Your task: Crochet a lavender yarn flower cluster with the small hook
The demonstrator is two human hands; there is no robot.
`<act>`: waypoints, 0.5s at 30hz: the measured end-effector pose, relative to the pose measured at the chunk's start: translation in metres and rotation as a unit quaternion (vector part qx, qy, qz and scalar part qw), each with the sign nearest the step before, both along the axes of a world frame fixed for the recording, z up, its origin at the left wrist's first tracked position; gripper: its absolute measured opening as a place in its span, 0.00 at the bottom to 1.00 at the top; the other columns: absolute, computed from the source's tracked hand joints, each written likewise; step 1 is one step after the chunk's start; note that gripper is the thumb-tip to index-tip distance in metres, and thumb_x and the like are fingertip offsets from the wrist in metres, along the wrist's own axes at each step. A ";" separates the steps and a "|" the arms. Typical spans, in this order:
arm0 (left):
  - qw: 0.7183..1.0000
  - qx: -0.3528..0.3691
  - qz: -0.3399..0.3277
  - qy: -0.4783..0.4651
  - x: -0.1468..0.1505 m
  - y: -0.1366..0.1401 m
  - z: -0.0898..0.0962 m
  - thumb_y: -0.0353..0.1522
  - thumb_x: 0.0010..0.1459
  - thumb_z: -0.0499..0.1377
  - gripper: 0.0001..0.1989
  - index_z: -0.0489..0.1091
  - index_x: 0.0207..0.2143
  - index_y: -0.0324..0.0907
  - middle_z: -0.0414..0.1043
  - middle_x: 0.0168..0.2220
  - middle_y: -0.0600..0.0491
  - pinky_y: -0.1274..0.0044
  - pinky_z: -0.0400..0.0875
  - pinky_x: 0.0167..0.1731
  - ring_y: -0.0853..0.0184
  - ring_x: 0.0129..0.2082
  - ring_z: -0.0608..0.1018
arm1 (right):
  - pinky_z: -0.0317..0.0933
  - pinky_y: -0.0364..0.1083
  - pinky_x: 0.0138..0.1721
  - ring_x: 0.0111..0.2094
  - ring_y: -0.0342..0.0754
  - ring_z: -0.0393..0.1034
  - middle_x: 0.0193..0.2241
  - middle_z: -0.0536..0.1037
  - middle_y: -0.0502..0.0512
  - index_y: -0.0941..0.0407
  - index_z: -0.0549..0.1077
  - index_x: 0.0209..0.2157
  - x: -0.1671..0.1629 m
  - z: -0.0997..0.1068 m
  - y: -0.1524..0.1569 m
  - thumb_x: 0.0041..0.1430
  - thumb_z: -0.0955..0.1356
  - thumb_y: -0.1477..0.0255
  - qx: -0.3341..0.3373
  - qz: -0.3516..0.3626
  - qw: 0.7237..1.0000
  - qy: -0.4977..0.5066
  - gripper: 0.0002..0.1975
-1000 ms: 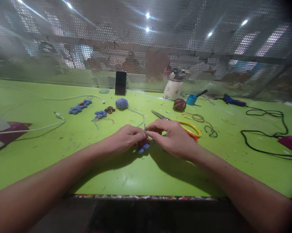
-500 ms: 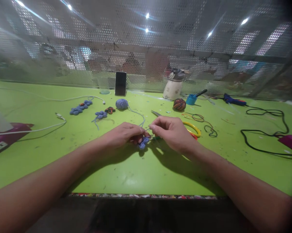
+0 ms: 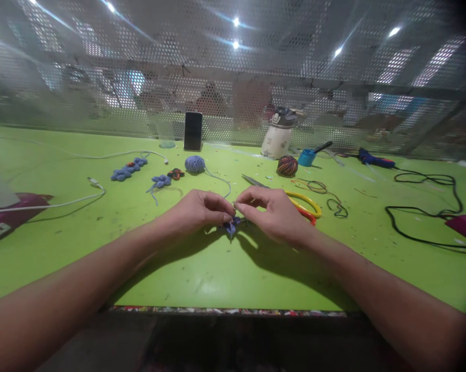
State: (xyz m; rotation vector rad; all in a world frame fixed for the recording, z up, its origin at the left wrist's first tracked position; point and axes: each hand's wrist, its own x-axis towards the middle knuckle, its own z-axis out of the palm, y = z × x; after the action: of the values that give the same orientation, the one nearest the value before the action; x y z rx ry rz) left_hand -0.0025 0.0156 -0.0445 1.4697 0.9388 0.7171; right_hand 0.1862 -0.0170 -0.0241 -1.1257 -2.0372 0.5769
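Close to the table's front middle, my left hand (image 3: 204, 209) pinches a small blue-violet crocheted piece (image 3: 231, 228), whose lobes hang below the fingertips. My right hand (image 3: 275, 213) is closed in a pinch right beside it, thumb and forefinger at the blue yarn (image 3: 227, 187); the fingers largely hide the strand there. That yarn trails back to a blue ball of yarn (image 3: 194, 164). Scissors (image 3: 310, 202) with yellow and red handles lie partly behind my right hand, blades pointing away to the left.
Blue crocheted flowers (image 3: 126, 170) and a black-orange one (image 3: 176, 174) lie left. Behind stand a phone (image 3: 193, 132), a clear cup (image 3: 166, 137) and a bottle (image 3: 277, 135). Right are a multicoloured yarn ball (image 3: 287, 166), a blue holder (image 3: 306, 157) and a black cord (image 3: 388, 214).
My two hands' fingertips have come closer together. The crocheted piece has turned and now sits more under my left fingertips. More of the scissors shows.
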 end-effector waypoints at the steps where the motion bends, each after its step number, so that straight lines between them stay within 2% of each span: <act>1: 1.000 0.022 0.000 0.012 0.002 -0.001 0.001 0.28 0.45 0.67 0.05 0.78 0.28 0.38 0.78 0.28 0.49 0.72 0.71 0.36 0.67 0.28 0.77 | 0.63 0.45 0.35 0.32 0.45 0.71 0.30 0.79 0.55 0.58 0.75 0.31 -0.002 -0.001 0.001 0.56 0.66 0.79 -0.019 -0.006 1.000 0.004 0.06; 4: 0.993 0.096 0.004 0.070 0.005 -0.005 0.003 0.28 0.47 0.65 0.04 0.78 0.28 0.38 0.79 0.27 0.50 0.72 0.71 0.35 0.66 0.28 0.77 | 0.64 0.44 0.36 0.34 0.45 0.72 0.34 0.79 0.56 0.59 0.74 0.38 -0.006 -0.003 0.002 0.54 0.65 0.84 -0.073 0.012 0.997 0.006 0.11; 8: 0.988 0.133 -0.005 0.075 0.007 -0.006 0.004 0.28 0.48 0.64 0.05 0.76 0.30 0.38 0.79 0.29 0.49 0.72 0.73 0.35 0.65 0.30 0.79 | 0.62 0.43 0.31 0.30 0.44 0.70 0.31 0.78 0.55 0.60 0.74 0.40 -0.007 -0.006 0.005 0.50 0.66 0.87 -0.116 0.009 0.993 -0.001 0.15; 12: 0.970 0.213 0.010 0.116 0.005 -0.007 0.004 0.28 0.50 0.62 0.02 0.73 0.29 0.40 0.78 0.28 0.50 0.72 0.72 0.33 0.65 0.30 0.78 | 0.59 0.44 0.29 0.28 0.44 0.66 0.27 0.77 0.54 0.60 0.76 0.32 -0.005 -0.010 0.005 0.53 0.69 0.81 -0.070 0.000 0.996 -0.056 0.05; 15: 0.929 0.315 0.026 0.192 0.004 -0.011 0.004 0.27 0.52 0.60 0.03 0.74 0.30 0.40 0.77 0.28 0.51 0.74 0.69 0.30 0.66 0.28 0.77 | 0.58 0.44 0.29 0.27 0.45 0.67 0.26 0.77 0.55 0.59 0.77 0.30 -0.005 -0.015 0.005 0.53 0.69 0.80 -0.039 -0.040 0.994 -0.093 0.05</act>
State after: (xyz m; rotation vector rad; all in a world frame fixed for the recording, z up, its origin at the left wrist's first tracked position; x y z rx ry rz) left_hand 0.0020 0.0048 -0.0408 2.2181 1.1003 0.8289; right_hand 0.1814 -0.0118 -0.0390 -1.3450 -2.1303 0.5329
